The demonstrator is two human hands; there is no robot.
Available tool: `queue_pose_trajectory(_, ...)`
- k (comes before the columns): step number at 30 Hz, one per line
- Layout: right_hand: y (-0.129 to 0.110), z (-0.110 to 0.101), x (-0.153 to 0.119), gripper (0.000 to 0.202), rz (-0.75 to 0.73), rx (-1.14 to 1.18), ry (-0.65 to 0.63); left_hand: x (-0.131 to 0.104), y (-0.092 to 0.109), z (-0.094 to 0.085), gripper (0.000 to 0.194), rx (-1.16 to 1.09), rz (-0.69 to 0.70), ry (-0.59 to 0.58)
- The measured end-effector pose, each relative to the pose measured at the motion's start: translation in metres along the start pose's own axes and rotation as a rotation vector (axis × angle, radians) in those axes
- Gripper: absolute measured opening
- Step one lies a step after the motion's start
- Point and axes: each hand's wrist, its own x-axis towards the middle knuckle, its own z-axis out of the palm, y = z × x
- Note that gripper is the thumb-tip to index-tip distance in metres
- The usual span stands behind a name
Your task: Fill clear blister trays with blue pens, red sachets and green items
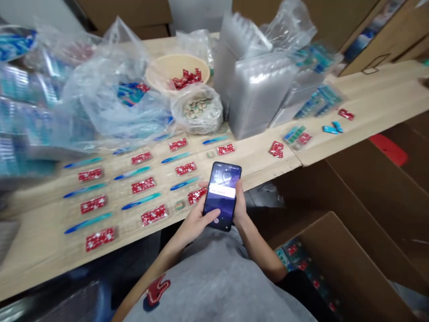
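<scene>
A dark smartphone (222, 197) with a lit purple screen is held upright in front of my body at the table's front edge. My left hand (197, 220) grips its left side, the thumb lying over the lower screen. Around the right side wrap the fingers of my right hand (239, 206). Just left of the phone, a red packet (196, 196) is partly hidden by it and my left hand. Rows of clear trays on the wooden table (33, 241) hold blue pens (141, 201) and red patterned packets (154, 215). One small green-and-white piece (180, 205) sits near my left hand.
Behind the rows stand a plastic bag (110, 89), a cream bowl (161, 71) of red packets, a bag of small pieces (197, 109) and stacked clear trays (258, 89). Filled packs (20, 116) pile up at left. An open cardboard box (348, 264) stands at lower right.
</scene>
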Motion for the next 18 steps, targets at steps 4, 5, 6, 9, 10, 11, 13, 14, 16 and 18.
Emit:
queue_pose_trajectory(4,-0.002,0.002,-0.001,0.090,0.039,0.006,-0.053,-0.007,0.011,-0.003,0.064,0.058,0.007,-0.083)
queue_pose_trajectory(5,-0.003,0.003,-0.002,0.089,0.041,0.017,-0.067,-0.009,0.013,-0.003,0.062,0.074,0.007,-0.096)
queue_pose_trajectory(6,-0.004,0.003,-0.002,0.089,0.041,0.030,-0.082,-0.011,0.015,-0.004,0.061,0.088,0.006,-0.107)
queue_pose_trajectory(9,-0.005,0.005,-0.002,0.089,0.050,0.051,-0.116,-0.017,0.020,-0.005,0.064,0.098,0.012,-0.158)
queue_pose_trajectory(10,-0.006,0.006,-0.002,0.089,0.051,0.055,-0.125,-0.019,0.022,-0.005,0.066,0.099,0.023,-0.177)
queue_pose_trajectory(11,-0.007,0.007,-0.002,0.089,0.051,0.064,-0.133,-0.021,0.025,-0.006,0.067,0.102,0.037,-0.193)
queue_pose_trajectory(13,-0.008,0.010,-0.002,0.086,0.049,0.094,-0.139,-0.025,0.031,-0.006,0.070,0.110,0.067,-0.218)
queue_pose_trajectory(14,-0.010,0.013,-0.002,0.084,0.050,0.110,-0.133,-0.027,0.035,-0.006,0.070,0.114,0.082,-0.227)
queue_pose_trajectory(16,-0.013,0.020,-0.003,0.081,0.057,0.132,-0.104,-0.032,0.043,-0.006,0.072,0.120,0.105,-0.245)
queue_pose_trajectory(18,-0.017,0.029,-0.005,0.078,0.054,0.140,-0.069,-0.037,0.050,-0.005,0.074,0.129,0.124,-0.261)
